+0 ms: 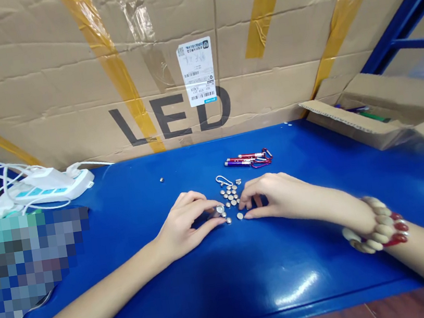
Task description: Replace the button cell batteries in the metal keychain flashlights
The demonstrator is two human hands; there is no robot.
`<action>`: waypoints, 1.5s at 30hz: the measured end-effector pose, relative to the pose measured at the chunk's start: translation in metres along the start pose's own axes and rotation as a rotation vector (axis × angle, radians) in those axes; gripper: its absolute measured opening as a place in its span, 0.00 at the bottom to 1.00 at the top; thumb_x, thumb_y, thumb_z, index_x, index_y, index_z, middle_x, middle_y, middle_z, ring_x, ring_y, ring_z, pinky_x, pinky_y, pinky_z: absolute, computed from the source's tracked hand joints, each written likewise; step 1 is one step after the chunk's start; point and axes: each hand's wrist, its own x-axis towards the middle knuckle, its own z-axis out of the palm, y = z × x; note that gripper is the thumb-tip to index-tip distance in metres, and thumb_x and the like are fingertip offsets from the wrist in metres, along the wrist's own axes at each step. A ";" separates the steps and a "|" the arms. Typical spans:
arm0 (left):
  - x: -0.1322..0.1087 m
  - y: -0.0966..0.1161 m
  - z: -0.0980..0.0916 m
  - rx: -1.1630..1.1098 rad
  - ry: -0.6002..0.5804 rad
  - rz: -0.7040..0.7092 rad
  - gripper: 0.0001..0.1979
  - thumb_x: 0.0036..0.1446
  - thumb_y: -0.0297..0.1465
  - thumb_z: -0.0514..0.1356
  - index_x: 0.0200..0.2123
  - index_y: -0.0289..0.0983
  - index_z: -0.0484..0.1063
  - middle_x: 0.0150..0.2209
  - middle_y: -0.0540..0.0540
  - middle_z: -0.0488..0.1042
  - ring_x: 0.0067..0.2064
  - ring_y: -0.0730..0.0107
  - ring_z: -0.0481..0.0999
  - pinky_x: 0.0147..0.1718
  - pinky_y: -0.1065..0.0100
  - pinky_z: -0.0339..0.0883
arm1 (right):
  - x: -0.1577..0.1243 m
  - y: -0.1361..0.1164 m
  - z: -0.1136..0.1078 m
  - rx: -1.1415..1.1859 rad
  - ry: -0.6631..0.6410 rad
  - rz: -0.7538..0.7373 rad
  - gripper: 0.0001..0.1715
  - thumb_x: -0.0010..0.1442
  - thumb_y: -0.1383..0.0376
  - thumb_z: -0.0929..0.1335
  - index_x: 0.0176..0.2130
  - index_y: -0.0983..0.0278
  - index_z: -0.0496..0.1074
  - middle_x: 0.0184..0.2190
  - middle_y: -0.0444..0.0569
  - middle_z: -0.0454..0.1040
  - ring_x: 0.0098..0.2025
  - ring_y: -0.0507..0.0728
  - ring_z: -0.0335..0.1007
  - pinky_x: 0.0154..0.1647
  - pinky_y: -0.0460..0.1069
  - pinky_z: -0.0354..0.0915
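Observation:
My left hand (pixel 187 222) rests on the blue table (pixel 252 274), fingers curled in a pinch around a small silver cylindrical piece (pixel 219 210). My right hand (pixel 276 196) lies opposite, fingertips pressed together at a small silver button cell (pixel 240 216). Between the two hands sits a cluster of several button cells (pixel 230 196). A silver clip (pixel 223 180) lies just behind the cluster. Small red and purple keychain flashlights (pixel 249 159) lie farther back. A beaded bracelet (pixel 378 230) is on my right wrist.
A large cardboard box marked LED (pixel 166 60) stands along the back. An open cardboard box (pixel 383 114) sits at the right. A white power strip (pixel 52 186) with cables lies at the left. One stray cell (pixel 162 179) lies apart.

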 end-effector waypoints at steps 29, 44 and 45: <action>-0.001 0.000 0.003 0.024 0.018 0.066 0.07 0.57 0.30 0.60 0.39 0.34 0.71 0.29 0.46 0.75 0.34 0.69 0.72 0.34 0.67 0.64 | 0.003 -0.022 0.036 0.014 0.743 -0.416 0.08 0.60 0.66 0.66 0.35 0.66 0.75 0.31 0.49 0.77 0.33 0.51 0.73 0.32 0.44 0.69; -0.002 -0.001 0.003 -0.033 0.027 0.005 0.08 0.57 0.30 0.59 0.41 0.36 0.72 0.29 0.47 0.75 0.35 0.69 0.72 0.35 0.67 0.65 | 0.003 -0.020 0.033 0.112 0.551 -0.473 0.11 0.60 0.65 0.65 0.42 0.65 0.74 0.36 0.49 0.75 0.35 0.50 0.71 0.35 0.44 0.68; -0.001 -0.001 0.003 -0.040 0.050 -0.036 0.08 0.57 0.30 0.59 0.40 0.37 0.72 0.30 0.47 0.75 0.35 0.69 0.72 0.35 0.67 0.65 | 0.003 -0.019 0.032 0.135 0.535 -0.438 0.12 0.60 0.64 0.66 0.43 0.64 0.73 0.36 0.49 0.75 0.34 0.49 0.71 0.35 0.44 0.68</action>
